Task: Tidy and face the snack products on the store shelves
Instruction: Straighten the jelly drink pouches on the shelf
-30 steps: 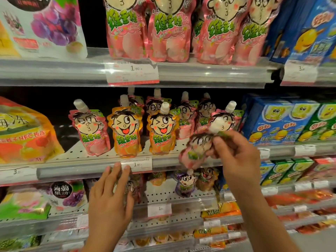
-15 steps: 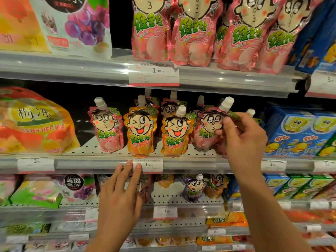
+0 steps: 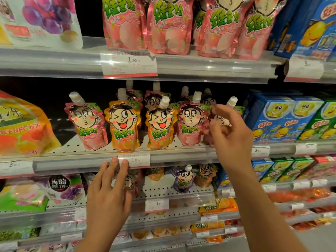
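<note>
Pink foil spout pouch (image 3: 221, 122), the rightmost of the front row on the middle shelf (image 3: 91, 161), stands just right of another pink spout pouch (image 3: 190, 122) and is partly hidden behind my right hand (image 3: 231, 135); that hand's fingers are loosely curled in front of it, thumb and forefinger close together near its upper corner; whether they are pinching the foil or have just parted from it I cannot tell. My left hand (image 3: 107, 195) lies flat with fingers straight and together, fingertips (image 3: 114, 160) resting on the shelf's front rail just left of the 1.90 price tag (image 3: 134, 159).

Left of the two pink pouches stand two orange spout pouches (image 3: 125, 126), then a further pink one (image 3: 87, 122) that leans and sits apart from the row; blue boxes (image 3: 278, 117) stand right of the pouches.

Judgement: the step in hand is seating the rightmost pouch; to do it well, set its base flat at the rail line, face square to the front, cap upright, edge touching its neighbour without crushing the foil; steady it before letting go, as these pouches look prone to tipping; the leaning pouch wants closing up next.
</note>
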The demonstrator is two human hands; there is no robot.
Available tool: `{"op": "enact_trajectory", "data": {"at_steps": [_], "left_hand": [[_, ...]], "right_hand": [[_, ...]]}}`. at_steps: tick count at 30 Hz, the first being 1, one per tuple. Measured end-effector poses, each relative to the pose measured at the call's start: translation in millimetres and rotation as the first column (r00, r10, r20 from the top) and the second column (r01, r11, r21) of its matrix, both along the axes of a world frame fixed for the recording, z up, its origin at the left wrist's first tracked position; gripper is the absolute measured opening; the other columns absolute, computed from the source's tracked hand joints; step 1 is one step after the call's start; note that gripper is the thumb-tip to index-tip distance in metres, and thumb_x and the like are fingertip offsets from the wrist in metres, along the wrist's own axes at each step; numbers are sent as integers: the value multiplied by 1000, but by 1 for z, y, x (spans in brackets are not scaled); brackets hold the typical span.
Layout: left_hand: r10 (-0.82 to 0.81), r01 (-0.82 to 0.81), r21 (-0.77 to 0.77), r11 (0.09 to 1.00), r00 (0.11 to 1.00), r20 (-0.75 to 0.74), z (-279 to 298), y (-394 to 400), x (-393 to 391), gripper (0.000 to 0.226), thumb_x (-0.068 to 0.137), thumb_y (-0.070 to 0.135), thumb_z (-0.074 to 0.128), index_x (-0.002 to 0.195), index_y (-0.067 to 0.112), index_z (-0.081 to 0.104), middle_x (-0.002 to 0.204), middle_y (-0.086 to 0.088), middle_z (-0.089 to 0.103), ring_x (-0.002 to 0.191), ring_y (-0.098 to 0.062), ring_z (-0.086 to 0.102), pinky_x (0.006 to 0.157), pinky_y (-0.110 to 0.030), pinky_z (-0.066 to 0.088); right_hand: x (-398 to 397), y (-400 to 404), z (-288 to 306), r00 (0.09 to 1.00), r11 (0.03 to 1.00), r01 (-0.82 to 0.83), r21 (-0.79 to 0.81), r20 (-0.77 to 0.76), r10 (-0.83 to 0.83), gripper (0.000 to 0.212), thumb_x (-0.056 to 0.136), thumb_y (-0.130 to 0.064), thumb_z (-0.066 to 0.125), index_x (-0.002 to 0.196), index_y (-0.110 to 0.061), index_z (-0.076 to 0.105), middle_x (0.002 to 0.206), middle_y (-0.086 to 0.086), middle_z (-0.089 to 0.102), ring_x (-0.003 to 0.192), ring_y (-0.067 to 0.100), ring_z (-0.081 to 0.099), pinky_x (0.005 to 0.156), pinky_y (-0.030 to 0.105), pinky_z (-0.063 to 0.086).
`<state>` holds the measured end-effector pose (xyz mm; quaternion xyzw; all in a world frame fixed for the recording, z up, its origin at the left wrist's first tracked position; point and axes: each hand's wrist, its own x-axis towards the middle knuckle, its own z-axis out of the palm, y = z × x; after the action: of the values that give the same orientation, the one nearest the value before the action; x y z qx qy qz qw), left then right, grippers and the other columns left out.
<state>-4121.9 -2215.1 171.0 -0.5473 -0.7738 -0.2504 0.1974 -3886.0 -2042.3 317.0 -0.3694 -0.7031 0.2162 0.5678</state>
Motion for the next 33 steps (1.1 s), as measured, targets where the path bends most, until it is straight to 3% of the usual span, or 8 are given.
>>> {"op": "enact_trajectory", "data": {"at_steps": [4, 7, 10, 14, 17, 24, 27, 33], "left_hand": [[7, -7, -1, 1000, 1000, -4, -1, 0, 0, 70, 87, 36, 41, 153, 13, 45, 156, -17, 40, 143, -44, 37, 105, -59, 40], [-1, 2, 22, 1000, 1000, -19, -2, 1, -1, 69, 87, 35, 41, 152, 10, 47, 154, -20, 41, 141, -47, 38, 107, -60, 39], [-7, 8, 46, 999, 1000, -24, -5, 3, -1, 68, 88, 32, 44, 151, 8, 47, 154, -22, 41, 142, -48, 37, 112, -60, 35], [-6, 7, 56, 998, 1000, -16, -7, 3, 1, 69, 87, 31, 47, 152, 7, 46, 154, -23, 40, 143, -48, 34, 114, -58, 31], [-19, 21, 56, 998, 999, -40, -5, 3, 0, 68, 88, 31, 45, 151, 6, 46, 153, -25, 41, 143, -49, 35, 114, -57, 29], [-34, 37, 73, 997, 998, -49, -4, 3, -3, 66, 90, 33, 41, 151, 6, 47, 152, -25, 42, 139, -52, 38, 112, -59, 32], [-29, 31, 51, 998, 999, -36, -1, 2, 0, 67, 90, 34, 40, 152, 7, 45, 154, -24, 41, 140, -51, 37, 113, -59, 31], [-68, 66, -39, 997, 997, -45, 4, -6, -9, 71, 90, 37, 43, 156, 12, 40, 158, -19, 37, 143, -46, 36, 115, -59, 34]], "right_hand": [[27, -20, -55, 995, 986, 98, 134, -18, -97, 18, 99, -6, 60, 99, -23, 68, 71, -1, 69, 58, 20, 66, 48, 45, 54], [47, -25, -122, 973, 984, 179, 24, 144, -180, 22, 97, -8, 64, 93, -30, 65, 57, -4, 63, 45, 17, 57, 39, 43, 46], [65, -25, -178, 931, 934, 265, -238, 315, -184, 20, 97, -20, 65, 113, -31, 62, 61, -10, 66, 46, 13, 59, 45, 46, 51], [68, -12, -193, 897, 906, 276, -321, 425, -122, 54, 98, -32, 63, 147, -22, 42, 62, -6, 66, 53, 11, 62, 51, 42, 52], [62, 11, -185, 897, 905, 265, -333, 430, -105, 57, 99, -39, 61, 149, -24, 38, 62, -5, 65, 54, 13, 64, 50, 41, 53], [42, 51, -180, 925, 816, 314, -485, 350, -148, 24, 98, -33, 66, 113, -15, 69, 74, -4, 74, 75, 19, 70, 74, 43, 58], [43, 50, -179, 953, 800, 287, -527, 239, -185, 14, 99, -27, 64, 89, -19, 70, 65, -7, 72, 65, 13, 71, 70, 46, 61], [80, 9, -158, 900, 887, 335, -317, 386, -202, 17, 97, -25, 66, 81, -19, 70, 65, -9, 70, 62, 11, 68, 58, 34, 55]]}}
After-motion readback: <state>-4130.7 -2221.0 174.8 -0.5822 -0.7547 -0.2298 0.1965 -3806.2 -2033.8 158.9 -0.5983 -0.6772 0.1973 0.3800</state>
